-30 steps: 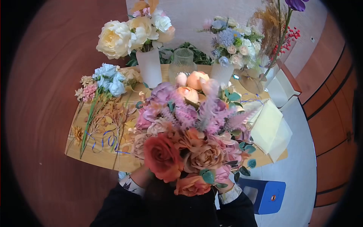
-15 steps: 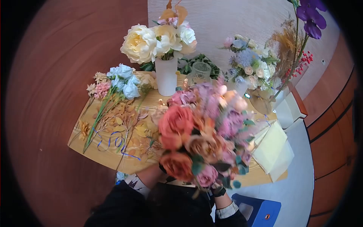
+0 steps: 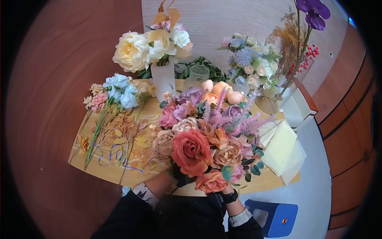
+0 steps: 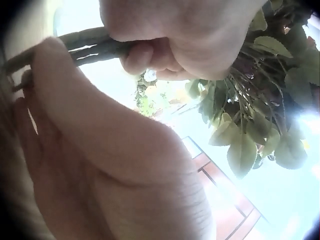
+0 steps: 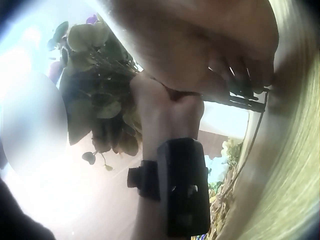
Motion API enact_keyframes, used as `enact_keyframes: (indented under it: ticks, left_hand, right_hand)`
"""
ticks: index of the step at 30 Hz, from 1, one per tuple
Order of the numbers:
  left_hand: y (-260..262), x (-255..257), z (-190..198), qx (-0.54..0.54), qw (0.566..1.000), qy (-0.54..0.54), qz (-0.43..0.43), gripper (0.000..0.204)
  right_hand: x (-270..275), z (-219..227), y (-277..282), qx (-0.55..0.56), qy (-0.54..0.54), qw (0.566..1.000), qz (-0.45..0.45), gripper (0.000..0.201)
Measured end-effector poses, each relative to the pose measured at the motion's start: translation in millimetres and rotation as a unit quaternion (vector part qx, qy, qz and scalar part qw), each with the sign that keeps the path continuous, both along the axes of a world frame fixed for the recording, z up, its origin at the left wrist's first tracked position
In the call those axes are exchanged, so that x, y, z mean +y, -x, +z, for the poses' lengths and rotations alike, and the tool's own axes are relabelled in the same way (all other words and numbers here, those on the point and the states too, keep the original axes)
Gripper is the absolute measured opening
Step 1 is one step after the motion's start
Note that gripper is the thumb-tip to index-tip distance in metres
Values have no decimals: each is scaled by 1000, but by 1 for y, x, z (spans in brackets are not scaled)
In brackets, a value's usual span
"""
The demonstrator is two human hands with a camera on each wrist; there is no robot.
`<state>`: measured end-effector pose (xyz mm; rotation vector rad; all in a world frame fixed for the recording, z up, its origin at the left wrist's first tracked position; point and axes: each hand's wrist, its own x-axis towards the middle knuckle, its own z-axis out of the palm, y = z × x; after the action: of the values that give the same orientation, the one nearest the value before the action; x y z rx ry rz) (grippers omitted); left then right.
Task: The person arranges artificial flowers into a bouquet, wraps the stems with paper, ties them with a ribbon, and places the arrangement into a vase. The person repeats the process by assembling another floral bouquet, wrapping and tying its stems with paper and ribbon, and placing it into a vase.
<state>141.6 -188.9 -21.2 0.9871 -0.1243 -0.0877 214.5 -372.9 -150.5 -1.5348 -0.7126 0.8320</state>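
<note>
A large bouquet of red, pink and purple flowers [image 3: 192,151] is held over the table's front edge, its stems hidden in the head view. In the left wrist view, my right hand [image 4: 185,30] grips the green stems [image 4: 87,47] just below the leaves. Lower on the stems, my left hand [image 4: 120,160] pinches them, with its thumb along one side. The right wrist view has my right hand [image 5: 200,40] large at the top, partly covering the left one. Dark leaves [image 5: 100,95] hang beside the hands, and the stem ends [image 5: 250,103] come close to the wooden table.
Blue flowers [image 3: 123,93], dried leafy branches [image 3: 119,139] and a blue ribbon [image 3: 115,153] lie at left. Behind stand a white vase [image 3: 163,81], a glass vase [image 3: 199,73] and other arrangements. Pale wrapping sheets [image 3: 281,147] lie right; a blue stool [image 3: 278,217] stands below.
The bouquet swung right, then came partway back in the head view; its red rose is now farther up and right than at first. More of both forearms shows.
</note>
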Motion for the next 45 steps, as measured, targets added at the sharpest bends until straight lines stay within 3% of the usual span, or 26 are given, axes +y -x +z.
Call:
enact_keyframes:
  ticks: [18, 22, 24, 25, 26, 28, 30, 32, 34, 35, 36, 38, 39, 41, 42, 43, 44, 45]
  left_hand:
    - [-37, 29, 10, 8, 995, -43, -94, 6]
    - [-14, 36, -3, 19, 992, -48, -112, 7]
    - [-29, 26, -8, 27, 991, -47, -121, 7]
    - [-27, 29, -10, 35, 991, -42, -125, 7]
    - [-19, 26, -19, 47, 990, -34, -128, 7]
    - [-21, 5, 51, 68, 962, 116, -239, 16]
    - [-23, 4, 55, 53, 959, 134, -243, 16]
    - [-23, 2, 61, 30, 957, 148, -248, 16]
    - [-20, 1, 67, 69, 965, 123, -222, 36]
    - [-21, 1, 68, 68, 965, 126, -221, 36]
    - [-22, 1, 68, 57, 970, 109, -208, 35]
    - [-22, 1, 64, 42, 975, 95, -196, 33]
    - [-22, 2, 58, 43, 974, 84, -206, 24]
    - [-32, 10, 16, 25, 967, 69, -243, 15]
    - [-28, 16, -3, 16, 968, 72, -239, 15]
    - [-18, 23, -20, -159, 978, -126, -55, 13]
    - [-14, 25, -26, -314, 887, -311, 136, 14]
    - [-14, 26, -31, -319, 886, -309, 137, 14]
  right_hand:
    - [7, 37, 3, -5, 3, 1000, 4, 43]
    - [18, 83, 17, -51, -20, 998, 35, 37]
    - [27, 94, 24, 153, -219, 955, 130, 35]
    - [29, 104, 29, 168, -263, 938, 153, 28]
    - [27, 116, 33, 181, -258, 937, 150, 28]
    - [25, 132, 37, 199, -226, 939, 164, 29]
    - [28, 129, 44, 231, -250, 924, 174, 28]
    - [30, 124, 45, 339, -310, 866, 198, 24]
    - [29, 122, 43, 350, -310, 860, 204, 23]
    - [28, 122, 43, 363, -312, 853, 210, 23]
    - [27, 125, 44, 364, -308, 854, 210, 23]
    - [24, 137, 46, 309, -265, 905, 121, 20]
    - [25, 137, 48, 306, -261, 908, 120, 20]
    - [33, 130, 57, 129, -215, 968, 23, 22]
    - [38, 124, 62, 122, -210, 970, 28, 22]
    - [42, 115, 67, 77, -217, 973, -37, 20]
    - [45, 106, 69, 31, -225, 968, -103, 17]
    - [46, 95, 67, -42, -175, 973, -144, 14]
